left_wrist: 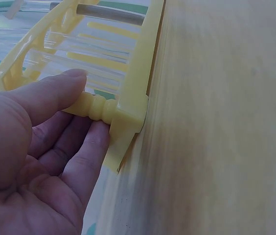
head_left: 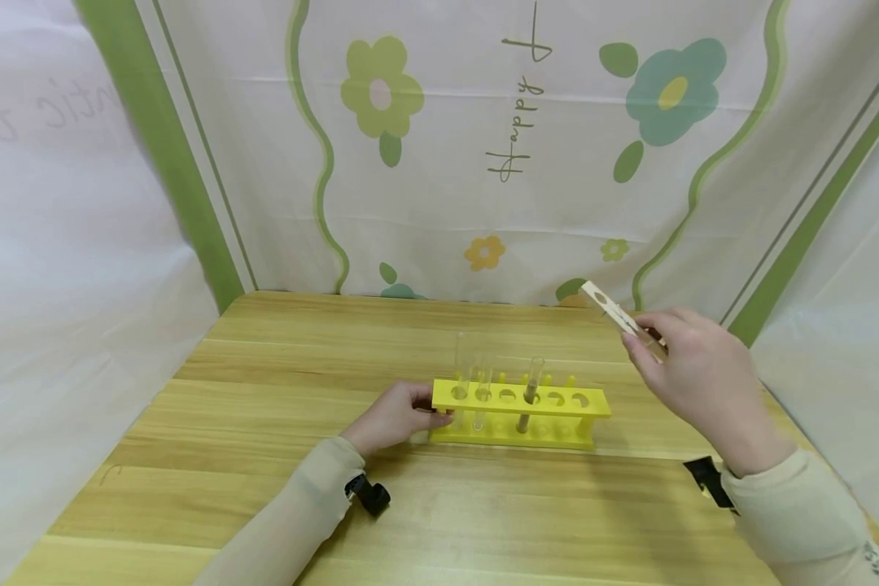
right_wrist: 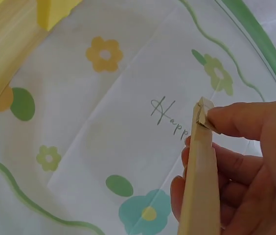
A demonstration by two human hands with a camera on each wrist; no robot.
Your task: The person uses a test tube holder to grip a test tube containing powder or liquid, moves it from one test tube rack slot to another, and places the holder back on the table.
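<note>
A yellow test tube rack (head_left: 598, 404) stands on the table. My left hand (head_left: 395, 419) holds its left end; in the left wrist view, thumb and fingers close around the ridged end post (left_wrist: 96, 107). Two clear test tubes (head_left: 484, 382) sit in the leftmost holes. Farther right, a test tube with dark grey contents (head_left: 531, 393) leans a little in its hole. Up and to the right of the rack, my right hand (head_left: 703, 382) grips a wooden test tube holder (head_left: 610, 307) in the air. Its far end points up and left.
The wooden table (head_left: 278, 358) extends around the rack. Behind it hangs a white curtain with flowers (head_left: 439, 187), and white cloth also hangs at both sides. A black strap with a small device (head_left: 369, 495) is on the left wrist; another black strap (head_left: 709, 482) is on the right.
</note>
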